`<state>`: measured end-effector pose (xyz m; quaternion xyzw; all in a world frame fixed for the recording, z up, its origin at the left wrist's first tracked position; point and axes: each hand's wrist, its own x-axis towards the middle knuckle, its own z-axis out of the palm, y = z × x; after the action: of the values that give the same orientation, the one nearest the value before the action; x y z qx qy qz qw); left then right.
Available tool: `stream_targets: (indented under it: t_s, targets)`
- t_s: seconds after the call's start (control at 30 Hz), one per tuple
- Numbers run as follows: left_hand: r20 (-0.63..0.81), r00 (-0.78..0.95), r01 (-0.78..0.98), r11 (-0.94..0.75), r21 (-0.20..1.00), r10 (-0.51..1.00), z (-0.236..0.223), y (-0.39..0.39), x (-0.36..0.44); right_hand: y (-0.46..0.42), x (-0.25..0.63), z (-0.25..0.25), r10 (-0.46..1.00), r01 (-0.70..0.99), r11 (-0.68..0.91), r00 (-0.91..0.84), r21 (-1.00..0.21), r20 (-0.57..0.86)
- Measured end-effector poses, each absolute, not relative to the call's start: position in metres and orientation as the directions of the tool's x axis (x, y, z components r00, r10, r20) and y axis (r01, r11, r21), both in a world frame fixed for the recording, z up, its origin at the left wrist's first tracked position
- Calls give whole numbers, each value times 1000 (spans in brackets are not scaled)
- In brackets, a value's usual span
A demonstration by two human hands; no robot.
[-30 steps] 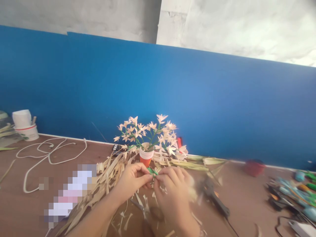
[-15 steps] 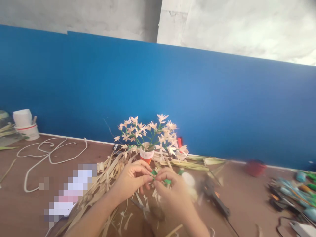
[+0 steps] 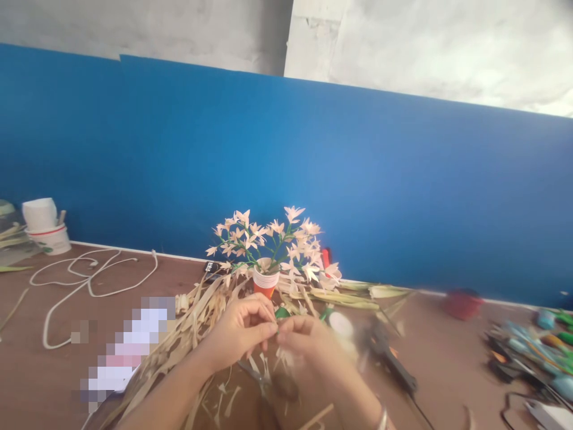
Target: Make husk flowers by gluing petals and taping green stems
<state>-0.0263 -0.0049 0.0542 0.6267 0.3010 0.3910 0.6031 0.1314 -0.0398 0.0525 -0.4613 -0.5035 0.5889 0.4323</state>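
In front of a paper cup of pale flowers, my left hand is closed, thumb and index finger pinching a thin green strip. The fingertips of my right hand meet the left ones and pinch the same strip, most of which is hidden. A bit of green shows just behind the fingers. The paper cup, white and orange-red, holds green stems with several cream star-shaped flowers. Below my hands lie scissors, partly blurred, and small pale petal scraps.
Dry husk strips are heaped left of centre. To the right are a white roll, a black glue gun, a red container and a cluttered pile. A white cable and stacked cups lie left, before a blue panel.
My right hand has turned and drawn slightly closer to the left fingertips. Less green shows beneath it now. A band at the right wrist has come into view.
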Motion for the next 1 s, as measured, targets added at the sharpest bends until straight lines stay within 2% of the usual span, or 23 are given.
stream_targets:
  t_s: [0.03, 0.1, 0.17, 0.27, 0.43, 0.7, 0.87, 1.0]
  targets:
    - [135, 497, -85, -107, 991, 857, 54, -4, -25, -42, 130, 53, 994, 95, -50, -93, -994, -59]
    - [153, 473, -82, -130, 988, 868, 52, -4, -23, -47, 126, 54, 987, 393, 102, 71, -914, 141]
    - [171, 459, -97, -142, 985, 872, 49, -3, -20, -51, 122, 53, 921, 610, 236, 109, -756, 375]
    - [124, 451, -85, -96, 992, 884, 46, -3, -17, -53, 118, 48, 804, 766, 339, 66, -546, 591]
    - [-54, 469, -67, 97, 993, 882, 47, -3, -16, -50, 119, 44, 678, 849, 373, 26, -374, 734]
    - [-77, 318, -139, 127, 982, 945, 48, -6, -15, -46, 118, 41, 646, 872, 379, -10, -310, 763]
    - [-194, 457, -134, 283, 950, 868, 40, -5, -15, -46, 121, 45, 611, 877, 381, 1, -295, 792]
    - [-169, 529, -203, 317, 926, 832, 39, -8, -11, -48, 123, 51, 582, 883, 394, -25, -255, 813]
